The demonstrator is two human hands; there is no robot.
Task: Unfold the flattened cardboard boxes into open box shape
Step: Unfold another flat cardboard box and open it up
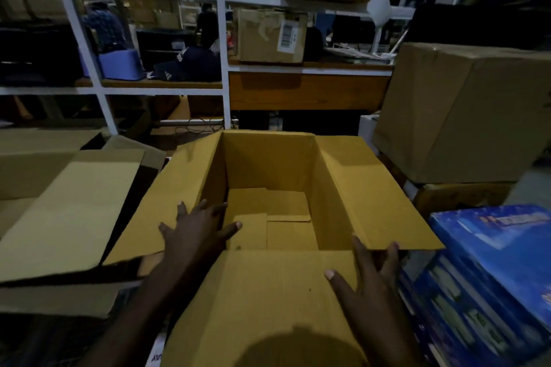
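A yellow-brown cardboard box (268, 164) stands opened out in front of me, top flaps spread outward and bottom flaps folded in. My left hand (196, 226) lies flat with spread fingers on the left flap, at the box's inner left edge. My right hand (366, 274) rests with straight fingers on the near flap, at the corner where it meets the right flap. More opened or flattened cardboard (65, 211) lies to the left.
A large closed brown carton (465, 110) stands at the right, with blue printed boxes (489, 277) below it. White shelving (223, 62) holding cartons runs across the back. People stand beyond the shelves.
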